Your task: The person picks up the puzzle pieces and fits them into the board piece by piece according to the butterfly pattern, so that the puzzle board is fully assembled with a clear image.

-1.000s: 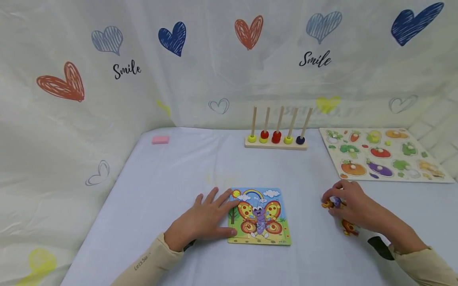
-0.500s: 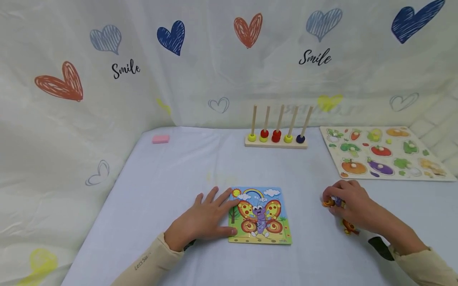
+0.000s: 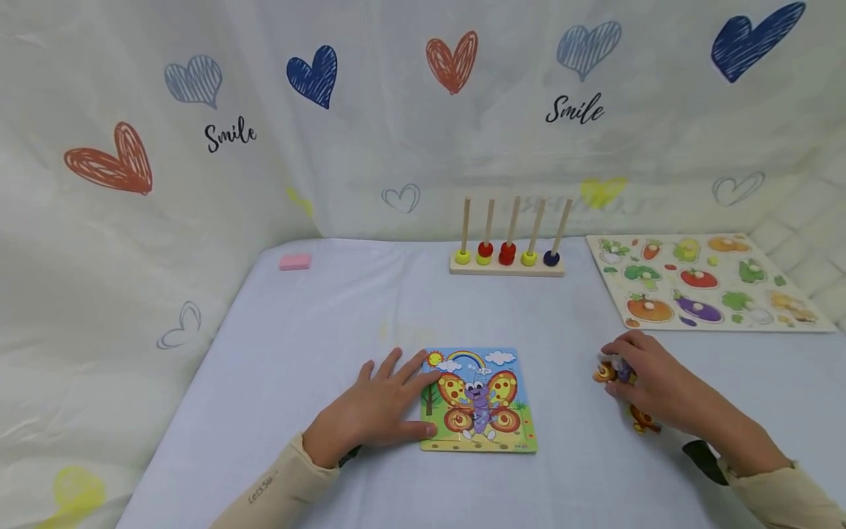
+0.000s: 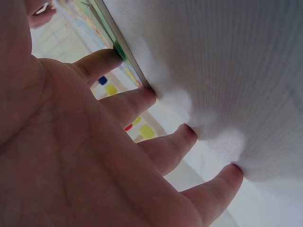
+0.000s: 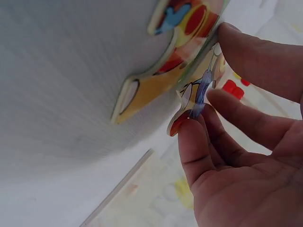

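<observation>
White cloth covered the table [image 3: 297, 345]. Right hand [image 3: 651, 386] pinched a puzzle piece [image 3: 611, 372] between thumb and fingers, tilted on edge, long axis unclear. Left hand [image 3: 373, 408] lay flat, fingers spread, touching the butterfly puzzle's [image 3: 479, 400] left edge.
</observation>
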Available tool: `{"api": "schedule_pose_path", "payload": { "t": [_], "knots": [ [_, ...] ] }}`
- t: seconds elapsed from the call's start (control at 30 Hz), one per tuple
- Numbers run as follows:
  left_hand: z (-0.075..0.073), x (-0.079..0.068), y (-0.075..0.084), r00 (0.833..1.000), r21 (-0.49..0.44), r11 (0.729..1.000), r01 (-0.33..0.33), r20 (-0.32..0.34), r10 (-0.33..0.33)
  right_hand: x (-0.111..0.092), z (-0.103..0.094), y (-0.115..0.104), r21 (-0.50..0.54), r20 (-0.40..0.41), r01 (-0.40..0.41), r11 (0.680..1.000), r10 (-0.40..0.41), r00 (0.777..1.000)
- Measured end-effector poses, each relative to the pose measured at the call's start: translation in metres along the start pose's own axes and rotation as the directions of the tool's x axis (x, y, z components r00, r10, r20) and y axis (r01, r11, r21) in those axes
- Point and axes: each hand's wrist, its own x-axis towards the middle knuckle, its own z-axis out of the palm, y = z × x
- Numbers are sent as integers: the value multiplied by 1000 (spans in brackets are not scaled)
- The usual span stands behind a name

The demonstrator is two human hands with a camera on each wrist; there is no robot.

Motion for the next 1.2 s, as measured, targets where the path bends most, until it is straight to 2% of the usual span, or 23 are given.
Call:
{"api": "schedule_pose_path", "payload": {
  "t": [0.17,0.37,0.53,0.87,1.07,1.2],
  "knots": [
    [1,0,0,1000,-4,1000,-4,-3,4,-2,-1,0,-17,-12,-28,999,28,1000],
    [0,-1,0,1000,-1,1000,0,-2,0,-4,-3,-1,-43,-18,-25,999,24,1000],
    [0,0,0,1000,-2,1000,-1,-2,1,-6,-7,-4,-18,-64,38,999,-39,997],
    [0,1,0,1000,15,1000,-10,-13,11,-3,-6,-27,143,-144,158,977,-137,980],
    [-2,0,1,1000,25,1000,-4,-12,4,5,0,-55,224,-76,137,965,-123,989],
    [-3,-1,2,1000,24,1000,1,-5,0,12,5,-72,306,6,128,943,-136,991]
  ]
}}
